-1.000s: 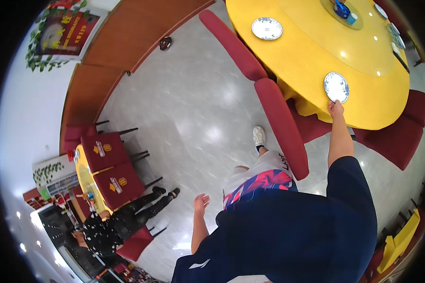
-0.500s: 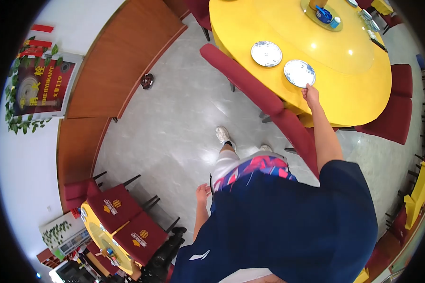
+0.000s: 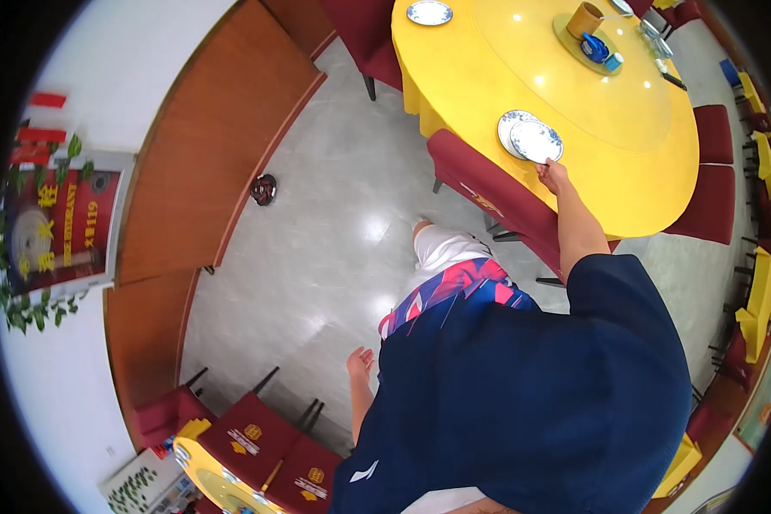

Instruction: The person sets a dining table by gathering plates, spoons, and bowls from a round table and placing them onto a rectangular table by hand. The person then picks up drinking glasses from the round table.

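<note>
My right hand (image 3: pixel 552 175) grips the near edge of a white plate with a blue pattern (image 3: pixel 538 141). That plate partly overlaps a second patterned plate (image 3: pixel 509 128) near the edge of the round yellow table (image 3: pixel 454 81); whether the two touch is unclear. Low at my side hangs my left hand (image 3: pixel 361 363), empty, with its fingers apart. Farther along the table edge lies another patterned plate (image 3: pixel 429 13).
Red chairs (image 3: pixel 497 193) line the near table edge, with more (image 3: pixel 702 201) on the right. On the glass turntable stand a blue teapot (image 3: pixel 594 48) and a brown container (image 3: pixel 585 19). A dark round object (image 3: pixel 264 189) sits by the wooden wall.
The held plate has moved left along the table and now overlaps the plate that stood apart from it. My body has moved along the chairs. The person in black is out of view.
</note>
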Demonstrator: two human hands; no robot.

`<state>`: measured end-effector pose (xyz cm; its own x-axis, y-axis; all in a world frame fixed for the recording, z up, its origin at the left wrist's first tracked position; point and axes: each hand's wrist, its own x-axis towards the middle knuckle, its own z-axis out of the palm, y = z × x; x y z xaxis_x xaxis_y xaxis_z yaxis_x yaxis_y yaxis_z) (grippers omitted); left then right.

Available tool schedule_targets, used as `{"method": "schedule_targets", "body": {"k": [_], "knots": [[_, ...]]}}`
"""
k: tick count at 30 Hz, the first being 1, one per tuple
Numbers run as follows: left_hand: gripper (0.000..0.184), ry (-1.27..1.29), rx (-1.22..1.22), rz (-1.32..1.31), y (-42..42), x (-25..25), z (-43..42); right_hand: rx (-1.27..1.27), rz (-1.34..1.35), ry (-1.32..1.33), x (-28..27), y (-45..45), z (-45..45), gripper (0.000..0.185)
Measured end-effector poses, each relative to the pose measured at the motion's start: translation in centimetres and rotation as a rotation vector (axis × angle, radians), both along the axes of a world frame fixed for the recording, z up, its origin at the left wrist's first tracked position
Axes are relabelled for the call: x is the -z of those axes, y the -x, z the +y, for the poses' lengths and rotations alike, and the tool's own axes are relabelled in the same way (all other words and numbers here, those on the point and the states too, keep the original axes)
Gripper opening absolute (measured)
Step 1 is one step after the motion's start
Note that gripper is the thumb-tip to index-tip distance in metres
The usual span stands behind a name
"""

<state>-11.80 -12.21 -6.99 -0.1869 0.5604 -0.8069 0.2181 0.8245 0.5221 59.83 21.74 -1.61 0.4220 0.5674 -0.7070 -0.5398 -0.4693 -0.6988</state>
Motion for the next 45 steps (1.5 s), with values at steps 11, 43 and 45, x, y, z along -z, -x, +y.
{"method": "schedule_targets", "body": {"k": [11,43,45], "knots": [[0.034,-0.009,-0.101,-0.162,9.8,3.9,23.6,-0.372,-0.569,0.536,-2.1,1.1,4.3,0.038],[0.026,-0.193,0.14,0.009,11.9,-7.9,94.5,0.625,-0.053,-0.083,-5.0,19.0,51.7,0.032],[0.026,-0.204,0.236,0.113,13.3,-7.1,97.8,0.631,-0.13,-0.061,-5.5,18.9,56.1,0.033]]}}
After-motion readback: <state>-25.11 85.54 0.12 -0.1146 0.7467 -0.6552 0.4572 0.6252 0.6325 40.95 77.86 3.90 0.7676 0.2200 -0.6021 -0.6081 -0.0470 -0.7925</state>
